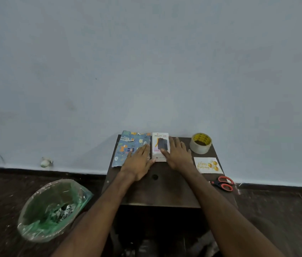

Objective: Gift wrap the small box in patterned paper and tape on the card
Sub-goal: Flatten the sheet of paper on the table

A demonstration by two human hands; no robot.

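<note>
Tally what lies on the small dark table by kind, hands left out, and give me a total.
Patterned paper: 1
Small box: 1
Tape roll: 1
Birthday card: 1
Scissors: 1
Total: 5

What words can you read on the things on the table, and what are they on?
"HALLEY 20K": on the small box.
"Happy Birthday": gold script on the card.
Tape roll: black print on yellow core, too blurred.
Box's other small print: too small.
</note>
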